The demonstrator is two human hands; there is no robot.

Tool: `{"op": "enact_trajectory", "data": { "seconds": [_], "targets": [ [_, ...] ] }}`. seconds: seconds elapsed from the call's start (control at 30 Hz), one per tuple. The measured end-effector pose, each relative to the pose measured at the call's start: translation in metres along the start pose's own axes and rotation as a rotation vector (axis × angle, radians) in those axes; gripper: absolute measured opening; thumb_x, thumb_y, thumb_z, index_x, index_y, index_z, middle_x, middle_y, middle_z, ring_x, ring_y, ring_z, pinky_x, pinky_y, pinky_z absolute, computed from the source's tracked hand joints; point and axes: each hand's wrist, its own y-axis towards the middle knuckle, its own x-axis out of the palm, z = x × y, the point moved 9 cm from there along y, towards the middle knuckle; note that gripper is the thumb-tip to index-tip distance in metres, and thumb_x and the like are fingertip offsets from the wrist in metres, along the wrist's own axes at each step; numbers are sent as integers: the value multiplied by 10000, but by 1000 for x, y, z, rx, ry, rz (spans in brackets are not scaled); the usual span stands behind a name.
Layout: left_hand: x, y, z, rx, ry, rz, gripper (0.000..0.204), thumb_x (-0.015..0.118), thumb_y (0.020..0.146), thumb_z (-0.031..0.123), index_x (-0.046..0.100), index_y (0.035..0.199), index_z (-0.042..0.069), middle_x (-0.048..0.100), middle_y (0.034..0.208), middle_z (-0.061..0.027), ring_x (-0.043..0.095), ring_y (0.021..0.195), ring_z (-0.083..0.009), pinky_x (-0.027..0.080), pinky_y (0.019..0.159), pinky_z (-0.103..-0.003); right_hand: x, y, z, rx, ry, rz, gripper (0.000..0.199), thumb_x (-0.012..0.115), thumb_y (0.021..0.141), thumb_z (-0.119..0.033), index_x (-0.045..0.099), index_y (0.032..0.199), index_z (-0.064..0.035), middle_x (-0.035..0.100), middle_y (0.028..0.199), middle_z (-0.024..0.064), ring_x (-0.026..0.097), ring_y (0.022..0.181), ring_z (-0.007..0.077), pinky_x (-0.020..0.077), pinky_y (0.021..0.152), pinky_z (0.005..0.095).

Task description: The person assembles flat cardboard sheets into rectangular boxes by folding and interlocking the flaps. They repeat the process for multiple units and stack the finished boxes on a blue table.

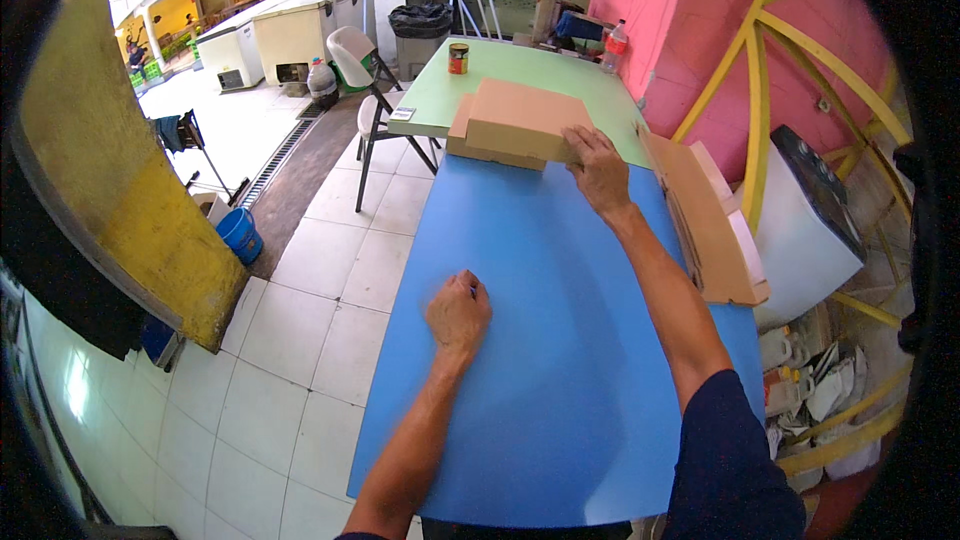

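My right hand point(598, 171) reaches far forward and grips the near right corner of a closed flat cardboard box point(515, 120), which lies where the blue table point(540, 340) meets the green table point(530, 70). My left hand point(458, 313) rests on the blue tabletop as a closed fist, near the left edge, with nothing visible in it. A stack of flattened cardboard sheets point(705, 220) lies along the right edge of the blue table, close to my right forearm.
On the green table stand a small can point(458, 58) and a plastic bottle point(614, 46). A folding chair point(375, 115) is at its left. A yellow pillar point(120, 180), a blue bucket point(240, 236), a white appliance point(805, 230) and pink wall surround the tables.
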Motion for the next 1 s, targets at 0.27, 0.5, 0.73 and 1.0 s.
{"op": "enact_trajectory", "data": {
  "seconds": [0.27,0.5,0.73,1.0],
  "targets": [
    [-2,1,8,-54,37,-22,104,641,882,201,599,909,110,641,849,-97,643,682,-344,492,579,-474,124,58,24,14,-43,54,501,659,813,-54,627,1293,-194,609,1353,60,557,1234,354,508,1010,437],
    [-2,1,11,-38,32,-14,106,639,881,170,575,928,100,622,850,-96,632,653,-348,487,568,-476,156,43,25,-53,-69,97,413,534,889,-69,647,1269,-183,634,1312,70,574,1209,349,504,1013,428],
    [-4,2,14,-31,82,-31,116,646,882,188,577,927,105,629,859,-96,639,662,-348,490,570,-474,157,54,36,14,-45,52,354,513,895,-90,687,1193,-172,653,1279,63,589,1188,322,509,996,423],
    [-2,1,21,-19,163,10,107,658,868,168,572,899,113,613,855,-79,642,680,-342,488,568,-481,163,53,45,-4,-3,62,354,631,857,-149,676,1208,-151,643,1278,102,579,1192,326,483,1018,414]
  ]
}}
